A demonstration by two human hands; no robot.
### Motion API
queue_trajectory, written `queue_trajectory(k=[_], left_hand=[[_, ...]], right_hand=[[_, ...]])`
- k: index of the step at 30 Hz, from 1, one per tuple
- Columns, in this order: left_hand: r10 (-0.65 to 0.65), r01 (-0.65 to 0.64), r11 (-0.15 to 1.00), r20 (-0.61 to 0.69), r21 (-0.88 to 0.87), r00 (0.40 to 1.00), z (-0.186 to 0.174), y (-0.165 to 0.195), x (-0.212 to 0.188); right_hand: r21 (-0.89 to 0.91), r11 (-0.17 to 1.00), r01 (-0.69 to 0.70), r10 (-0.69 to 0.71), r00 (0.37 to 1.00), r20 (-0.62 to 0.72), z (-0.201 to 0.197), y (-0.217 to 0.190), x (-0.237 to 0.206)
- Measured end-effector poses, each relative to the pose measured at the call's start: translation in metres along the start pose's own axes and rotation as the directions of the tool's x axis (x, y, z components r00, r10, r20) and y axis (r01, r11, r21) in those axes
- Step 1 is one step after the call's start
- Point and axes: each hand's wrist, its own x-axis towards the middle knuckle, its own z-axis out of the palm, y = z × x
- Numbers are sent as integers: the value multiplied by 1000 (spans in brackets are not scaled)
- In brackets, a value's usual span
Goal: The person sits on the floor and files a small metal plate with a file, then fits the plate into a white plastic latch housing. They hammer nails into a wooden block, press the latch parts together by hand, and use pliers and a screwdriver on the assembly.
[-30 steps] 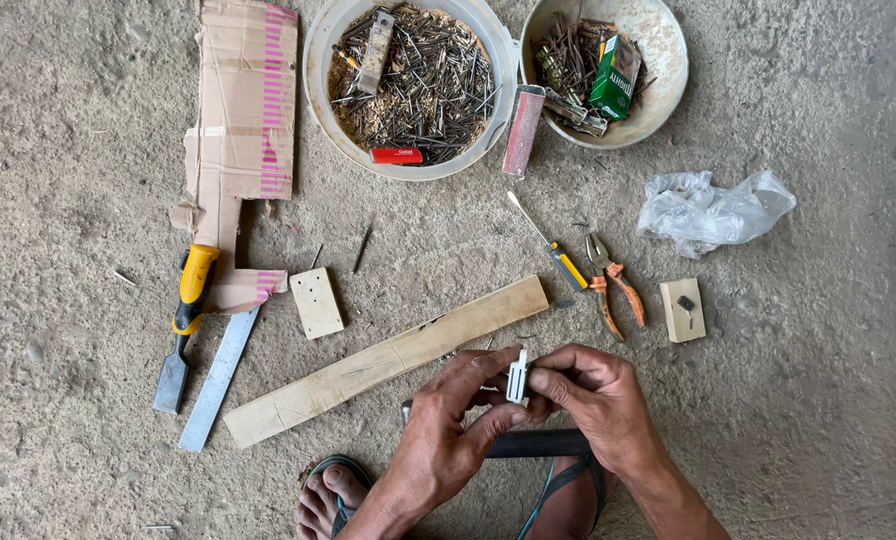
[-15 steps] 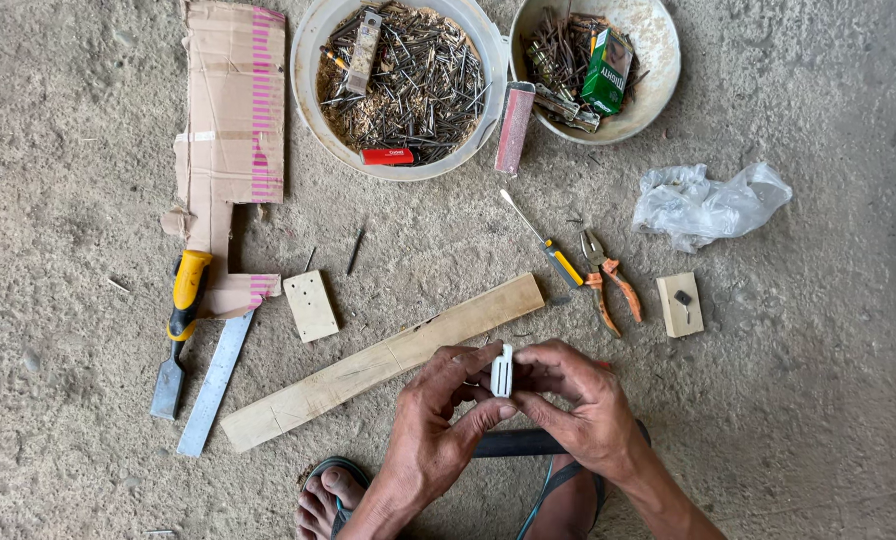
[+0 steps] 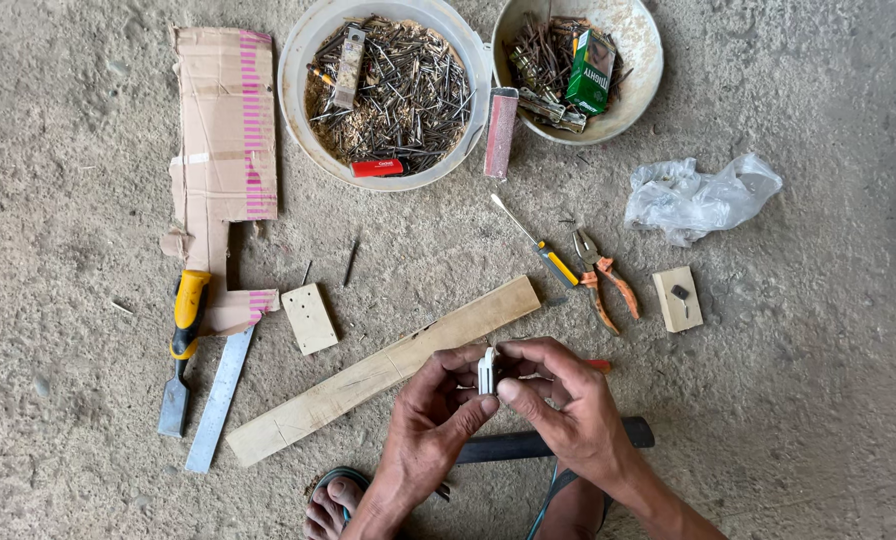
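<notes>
Both my hands meet low in the middle of the head view, over the concrete floor. My left hand (image 3: 430,430) and my right hand (image 3: 560,405) pinch a small white plastic part (image 3: 487,370) between thumbs and fingertips, holding it upright. A long pale wooden batten (image 3: 368,375) lies diagonally just above and left of my hands. Under my wrists a dark round handle (image 3: 568,441) lies across the floor, and something small and red (image 3: 598,365) shows behind my right fingers. My sandalled foot (image 3: 333,500) sits at the bottom edge.
Two bowls stand at the top: a white one (image 3: 298,90) full of nails and a smaller one (image 3: 643,70) with hardware and a green box. A screwdriver (image 3: 538,245), orange pliers (image 3: 603,285), small wood blocks (image 3: 309,318), a chisel (image 3: 183,345), a steel ruler (image 3: 220,395), cardboard (image 3: 223,150) and a plastic bag (image 3: 703,198) lie around.
My hands have kept hold of the white part and turned it slightly between the fingers. The view has shifted a little; nothing on the floor has moved.
</notes>
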Motion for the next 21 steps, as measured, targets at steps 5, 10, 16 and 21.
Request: queue_trajectory(k=[5,10,16,21], left_hand=[[118,-114,984,-19,140,993,4,-3,-3],[80,-68,983,-66,169,995,5,-12,-4],[32,-28,999,-97,37,995,-1,-25,0],[0,-10,994,-94,-110,996,-7,-26,3]], right_hand=[[131,975,-182,175,983,61,-3,-2,4],[14,974,-225,225,974,14,0,0,0],[92,983,-157,158,987,-7,6,14,-2],[185,968,-167,174,985,-22,-1,24,0]])
